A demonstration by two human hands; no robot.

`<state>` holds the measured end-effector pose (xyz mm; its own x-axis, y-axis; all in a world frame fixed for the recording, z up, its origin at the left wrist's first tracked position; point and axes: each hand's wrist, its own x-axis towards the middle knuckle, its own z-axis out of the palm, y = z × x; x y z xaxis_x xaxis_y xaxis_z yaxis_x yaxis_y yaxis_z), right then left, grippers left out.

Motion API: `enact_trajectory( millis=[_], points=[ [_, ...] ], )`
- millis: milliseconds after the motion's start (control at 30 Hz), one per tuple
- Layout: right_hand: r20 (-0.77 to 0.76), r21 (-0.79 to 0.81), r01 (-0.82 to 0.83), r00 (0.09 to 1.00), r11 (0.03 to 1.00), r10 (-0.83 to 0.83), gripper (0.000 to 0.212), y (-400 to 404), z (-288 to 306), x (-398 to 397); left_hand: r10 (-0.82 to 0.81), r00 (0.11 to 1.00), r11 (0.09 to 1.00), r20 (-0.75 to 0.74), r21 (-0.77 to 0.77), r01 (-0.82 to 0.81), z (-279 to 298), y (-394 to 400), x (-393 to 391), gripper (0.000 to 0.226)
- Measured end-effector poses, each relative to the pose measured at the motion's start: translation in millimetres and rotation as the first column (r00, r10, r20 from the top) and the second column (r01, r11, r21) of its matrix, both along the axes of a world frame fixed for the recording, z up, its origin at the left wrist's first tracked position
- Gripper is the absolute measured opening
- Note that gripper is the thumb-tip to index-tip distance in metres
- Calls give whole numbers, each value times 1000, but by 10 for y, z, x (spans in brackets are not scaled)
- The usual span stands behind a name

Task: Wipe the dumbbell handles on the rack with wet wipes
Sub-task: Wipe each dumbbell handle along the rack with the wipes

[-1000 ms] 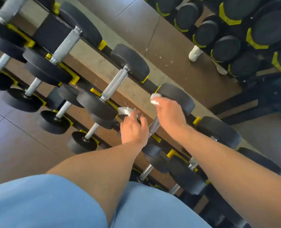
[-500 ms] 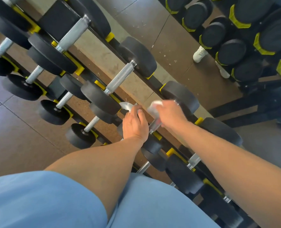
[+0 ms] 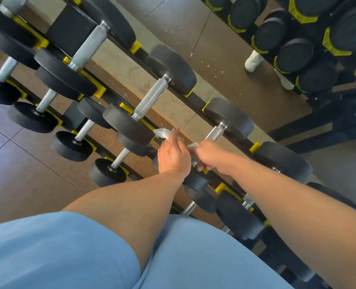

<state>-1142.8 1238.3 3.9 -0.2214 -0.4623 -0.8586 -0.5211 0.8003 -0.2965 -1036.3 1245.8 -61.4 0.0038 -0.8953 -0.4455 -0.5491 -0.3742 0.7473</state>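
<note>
— What sort of place is this?
— A gym. A tiered rack (image 3: 195,101) with yellow cradles runs from 10 o'clock to 4 o'clock, filled with black dumbbells (image 3: 150,101) on steel handles.
— Anything more?
— A second rack (image 3: 319,113) of dumbbells at 2 o'clock, a white shoe (image 3: 253,60) beside it, and a tiled floor (image 3: 16,163).

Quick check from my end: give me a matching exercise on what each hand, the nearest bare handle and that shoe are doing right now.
Things:
1. left hand
2. right hand
3. bare handle
4. white shoe

States:
A. on the floor by the far rack
B. wrapped round a handle with a wipe
C. holds a wipe beside a black weight
D. untouched, left of both hands

Pairs: 1-C, 2-B, 3-D, 4-A
</note>
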Motion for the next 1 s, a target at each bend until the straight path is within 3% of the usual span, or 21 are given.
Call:
enact_trajectory(
  millis=[33, 67, 133, 167, 233, 267, 333, 433, 500, 567, 600, 633, 667, 700, 733, 800, 833, 867, 900, 967, 1000],
  points=[
    [39, 6, 108, 993, 994, -108, 24, -51, 52, 1, -1, 1000, 1000, 2, 1, 1, 2, -3, -2, 43],
    [-1, -57, 113, 994, 992, -114, 28, -109, 74, -5, -1, 1000, 1000, 7, -1, 1, 3, 0, -2, 44],
    [-287, -323, -183, 954, 929, 88, 31, -219, 103, 3, -4, 1000, 1000, 19, -6, 4, 28, 7, -6, 45],
    [-467, -393, -413, 859, 822, 208, 31, -256, 118, 6, -3, 1000, 1000, 19, -6, 3, 39, 5, -5, 45],
    [-714, -214, -763, 549, 611, 435, 31, -304, 125, -33, 1, 1000, 1000, 7, -2, -1, 47, -7, 1, 45],
    [-735, -52, -814, 423, 578, 530, 30, -292, 103, -75, 2, 1000, 1000, 4, 0, -2, 52, -5, 2, 45],
    [-700, 155, -805, 320, 573, 639, 25, -221, 100, -137, 2, 1000, 1000, 10, 3, -2, 70, -2, 7, 45],
    [-698, 174, -797, 315, 579, 643, 20, -180, 120, -152, 5, 1000, 1000, 13, 2, -5, 68, -2, 5, 45],
    [-625, 68, -725, 504, 685, 596, 23, -160, 111, -56, 0, 1000, 1000, 13, 7, -1, 76, -1, -2, 45],
    [-363, -17, -514, 802, 858, 474, 26, -169, 110, 59, -1, 1000, 1000, 7, 10, 0, 76, -7, -1, 45],
    [-205, -3, -350, 917, 937, 342, 27, -184, 127, 86, 2, 1000, 1000, 9, 12, -2, 78, -11, -1, 45],
    [-112, -1, -246, 963, 969, 244, 27, -207, 164, 78, 1, 1000, 1000, 13, 13, -1, 78, -14, 0, 45],
    [-112, -25, -258, 961, 966, 254, 29, -244, 187, 49, -3, 1000, 1000, 16, 9, 3, 73, -12, 0, 45],
    [-206, -78, -362, 918, 929, 340, 31, -285, 211, 16, -8, 1000, 1000, 19, 1, 8, 68, -6, 4, 45],
    [-387, -159, -498, 826, 852, 410, 32, -325, 185, -47, -12, 1000, 1000, 23, -8, 12, 63, -6, 5, 45],
    [-676, -231, -665, 635, 710, 375, 32, -367, 145, -155, -11, 1000, 1000, 25, -9, 11, 63, -20, 1, 45],
    [-747, -155, -752, 513, 641, 422, 29, -348, 140, -194, -8, 1000, 1000, 23, -2, 8, 66, -22, -1, 45],
    [-762, 0, -821, 370, 571, 531, 25, -306, 130, -198, -7, 1000, 1000, 20, 2, 7, 72, -17, 1, 45],
    [-734, 124, -838, 282, 531, 618, 21, -236, 118, -200, -8, 1000, 1000, 18, 5, 8, 81, -10, 2, 45],
    [-694, 185, -829, 270, 527, 668, 15, -108, 94, -126, -10, 1000, 1000, 13, 8, 10, 89, -9, 4, 45],
    [-671, 127, -799, 367, 588, 644, 14, -52, 97, -66, -6, 1000, 1000, 11, 11, 6, 89, -10, 4, 45]
  ],
)
